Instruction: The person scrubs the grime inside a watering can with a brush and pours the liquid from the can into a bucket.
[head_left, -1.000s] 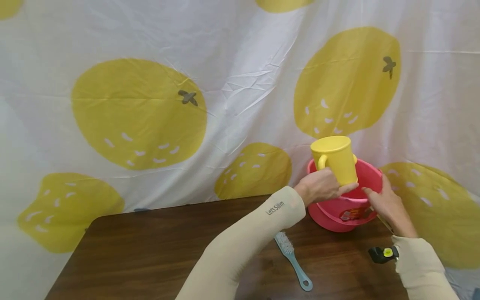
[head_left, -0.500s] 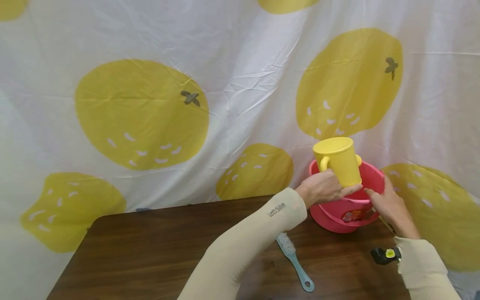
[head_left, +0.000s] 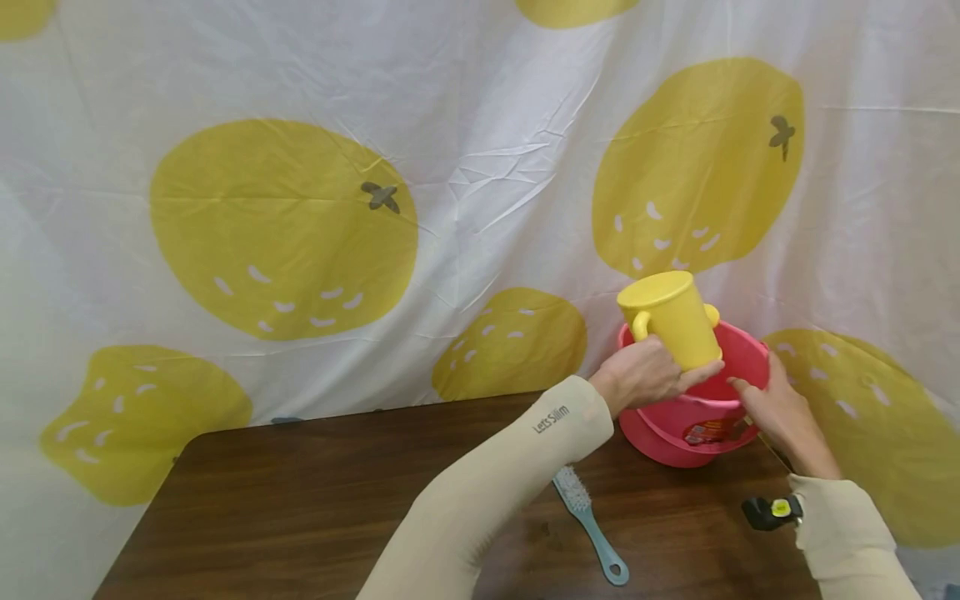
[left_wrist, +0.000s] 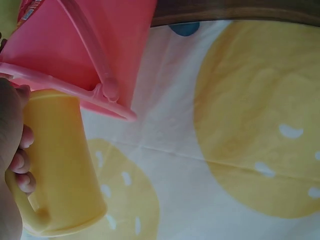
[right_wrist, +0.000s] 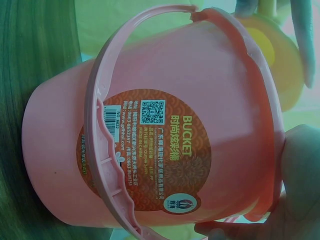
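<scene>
A yellow mug (head_left: pixel 671 321) is tilted over the mouth of a pink bucket (head_left: pixel 667 429), its flat, evenly yellow end facing up. My left hand (head_left: pixel 651 375) holds the mug by its handle, with one finger stretched out beneath it. In the left wrist view, curled fingertips (left_wrist: pixel 22 167) show between handle and mug. My right hand (head_left: pixel 780 408) grips the bucket's rim on the right side. The right wrist view shows the bucket's round orange label (right_wrist: pixel 150 150) and its lowered pink handle (right_wrist: pixel 100 125). What lies inside the bucket is hidden.
A blue scrub brush (head_left: pixel 592 525) with white bristles lies on the dark wooden table (head_left: pixel 315 508), in front of the bucket. Behind the table hangs a white curtain (head_left: pixel 487 192) printed with yellow fruit, close to the bucket's far side.
The mug has swung slightly right, then back left, and its upper end now leans further left. My right hand and the bucket have stayed in place.
</scene>
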